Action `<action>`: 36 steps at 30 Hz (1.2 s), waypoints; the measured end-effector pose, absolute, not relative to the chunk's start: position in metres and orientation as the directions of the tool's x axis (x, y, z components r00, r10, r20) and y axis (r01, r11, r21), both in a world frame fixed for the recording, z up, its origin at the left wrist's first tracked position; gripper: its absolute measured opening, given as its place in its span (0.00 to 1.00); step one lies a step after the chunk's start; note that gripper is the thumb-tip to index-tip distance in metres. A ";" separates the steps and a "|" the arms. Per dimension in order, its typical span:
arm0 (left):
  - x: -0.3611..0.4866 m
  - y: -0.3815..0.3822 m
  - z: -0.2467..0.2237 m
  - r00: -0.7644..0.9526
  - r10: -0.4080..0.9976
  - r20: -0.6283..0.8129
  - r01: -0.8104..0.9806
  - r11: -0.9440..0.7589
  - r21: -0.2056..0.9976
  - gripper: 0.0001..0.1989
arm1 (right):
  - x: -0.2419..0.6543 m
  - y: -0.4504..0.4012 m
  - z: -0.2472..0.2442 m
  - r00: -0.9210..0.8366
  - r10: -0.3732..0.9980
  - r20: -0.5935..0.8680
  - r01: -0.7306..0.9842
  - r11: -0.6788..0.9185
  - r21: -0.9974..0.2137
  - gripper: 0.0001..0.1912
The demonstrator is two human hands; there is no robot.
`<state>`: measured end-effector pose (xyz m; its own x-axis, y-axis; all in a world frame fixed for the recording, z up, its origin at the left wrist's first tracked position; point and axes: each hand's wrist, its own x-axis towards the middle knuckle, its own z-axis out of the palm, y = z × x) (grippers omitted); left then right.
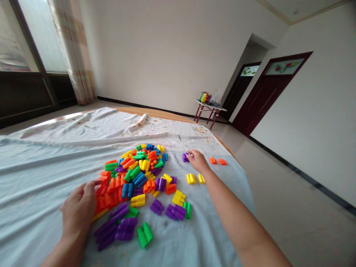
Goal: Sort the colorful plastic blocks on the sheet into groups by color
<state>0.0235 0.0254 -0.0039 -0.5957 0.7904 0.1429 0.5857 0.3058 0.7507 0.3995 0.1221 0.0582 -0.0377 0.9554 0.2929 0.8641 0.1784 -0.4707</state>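
At the right of the cloth, my right hand (198, 160) pinches a purple plastic block (185, 157) shaped like joined tubes, low over the cloth. My left hand (80, 205) rests against the left edge of a heaped pile, its fingers loosely bent and apart beside orange blocks (108, 200); some fingertips are hidden. The pile mixes orange, green, blue, yellow and purple blocks of the same kind. Two yellow blocks (191, 178) lie in a row below my right hand, the second partly behind my forearm. Two orange blocks (213, 160) lie right of my wrist.
A light blue cloth (41, 178) and a white patterned cloth (111, 126) cover the round table. Loose purple blocks (175, 212) and a green block (145, 235) lie at the pile's near side. A small side table (211, 106) with bags stands by the far wall.
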 end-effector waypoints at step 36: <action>0.090 0.054 0.060 -0.027 0.998 0.057 0.977 0.014 0.213 0.23 | 0.349 0.015 0.022 -0.377 0.888 0.263 0.426 0.419 -0.802 0.13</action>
